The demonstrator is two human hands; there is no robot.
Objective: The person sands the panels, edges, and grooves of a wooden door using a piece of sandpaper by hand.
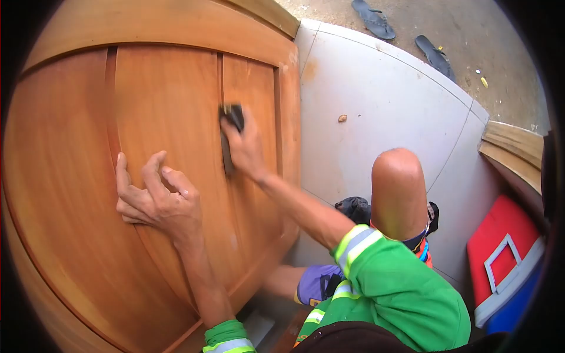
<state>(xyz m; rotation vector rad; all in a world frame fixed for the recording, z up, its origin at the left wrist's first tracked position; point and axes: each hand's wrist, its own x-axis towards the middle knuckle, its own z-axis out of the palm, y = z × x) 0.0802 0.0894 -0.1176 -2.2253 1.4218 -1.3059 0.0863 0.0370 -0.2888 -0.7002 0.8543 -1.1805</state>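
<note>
A brown wooden panel door (165, 100) with vertical grooves fills the left side of the view. My right hand (246, 150) grips a dark, narrow block (233, 117) and presses it along the groove between two panels. Motion blurs that hand, and the exact kind of block cannot be made out. On the door's middle panel, my left hand (162, 203) rests with bent, spread fingers and nothing in it.
Pale floor tiles (365, 88) lie right of the door, with a small brown scrap (342, 118) on them. Two dark flip-flops (374, 20) sit on the ground beyond. My bent knee (400, 182) is close by; a red panel (500, 241) stands at the right.
</note>
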